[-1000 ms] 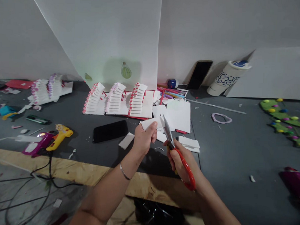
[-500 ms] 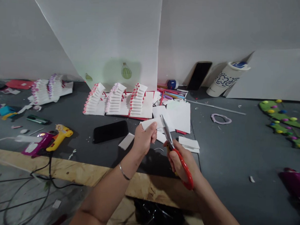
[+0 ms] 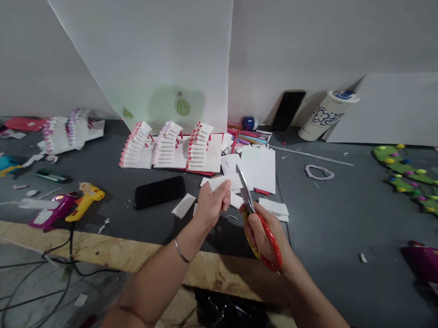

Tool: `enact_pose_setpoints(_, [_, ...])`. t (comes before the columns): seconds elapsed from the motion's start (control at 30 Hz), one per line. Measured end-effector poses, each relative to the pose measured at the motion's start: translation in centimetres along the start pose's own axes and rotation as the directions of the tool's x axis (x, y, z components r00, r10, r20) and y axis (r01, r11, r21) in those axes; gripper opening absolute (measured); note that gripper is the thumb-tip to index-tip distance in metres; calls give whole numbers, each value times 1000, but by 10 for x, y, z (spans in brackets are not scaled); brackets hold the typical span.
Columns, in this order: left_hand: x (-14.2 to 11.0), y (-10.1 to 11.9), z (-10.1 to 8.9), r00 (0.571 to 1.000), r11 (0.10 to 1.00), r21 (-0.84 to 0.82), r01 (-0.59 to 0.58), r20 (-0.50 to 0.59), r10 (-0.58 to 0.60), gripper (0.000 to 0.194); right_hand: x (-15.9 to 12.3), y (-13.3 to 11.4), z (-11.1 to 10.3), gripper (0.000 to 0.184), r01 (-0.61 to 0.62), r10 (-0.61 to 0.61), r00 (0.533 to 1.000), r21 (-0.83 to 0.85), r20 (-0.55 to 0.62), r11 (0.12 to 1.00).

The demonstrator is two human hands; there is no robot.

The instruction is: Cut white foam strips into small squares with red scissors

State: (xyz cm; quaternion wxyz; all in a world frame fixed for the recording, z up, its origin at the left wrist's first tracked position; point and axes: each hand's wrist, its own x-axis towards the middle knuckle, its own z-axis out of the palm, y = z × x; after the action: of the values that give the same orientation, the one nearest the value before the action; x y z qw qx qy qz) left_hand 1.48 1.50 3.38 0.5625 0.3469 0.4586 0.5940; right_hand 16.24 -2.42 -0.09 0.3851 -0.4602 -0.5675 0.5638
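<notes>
My left hand (image 3: 212, 202) is closed on a folded piece of white paper (image 3: 218, 182), pinched between thumb and fingers. In my right hand (image 3: 263, 231) is a pair of scissors (image 3: 247, 192) with red and yellow handles, blades pointing up and away, just right of the paper. The blades look nearly closed and appear apart from the paper. Beyond my hands, white sheets (image 3: 259, 168) lie on the grey table. Folded white pieces (image 3: 274, 208) rest right of the scissors, and another white strip (image 3: 184, 206) lies left of my left hand.
Three fanned paper pieces with red and pink tips (image 3: 165, 149) stand at the back. A black phone (image 3: 160, 193) lies left of my hands. Further left are a yellow glue gun (image 3: 84, 202) and a purple one (image 3: 52, 212). A tumbler (image 3: 326, 115) leans against the back wall.
The scissors have moved slightly away from the paper, and their blades have come closer together while the handles shifted. My left hand keeps its hold on the paper.
</notes>
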Motion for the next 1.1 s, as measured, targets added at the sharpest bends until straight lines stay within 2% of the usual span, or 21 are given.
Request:
enact_pose_setpoints(0.13, [1,0,-1,998,998,-33,55,21,-55,34,5,-5,2,45,14,-12,1000,186,-9,983])
enact_pose_setpoints(0.33, [7,-4,-3,998,999,-20,25,55,-24,33,12,-17,5,48,47,-31,998,367,-48,929])
enact_pose_setpoints(0.6, [6,-6,-3,990,991,6,132,56,-132,39,15,-21,1,48,34,12,995,443,-102,896])
enact_pose_setpoints(0.7, [5,-8,-3,992,993,71,94,72,-99,36,16,-22,1,44,57,5,991,453,-135,889])
enact_pose_setpoints(0.87, [6,-13,-5,984,980,195,45,159,-77,34,23,-17,-2,32,148,-43,973,463,-229,874])
enact_pose_setpoints(0.97, [6,-15,-6,983,981,192,40,166,-73,36,25,-16,-3,31,140,-46,976,446,-214,884])
enact_pose_setpoints(1.1, [7,-16,-4,987,992,122,35,153,-54,37,22,-16,0,30,69,-16,990,391,-139,918])
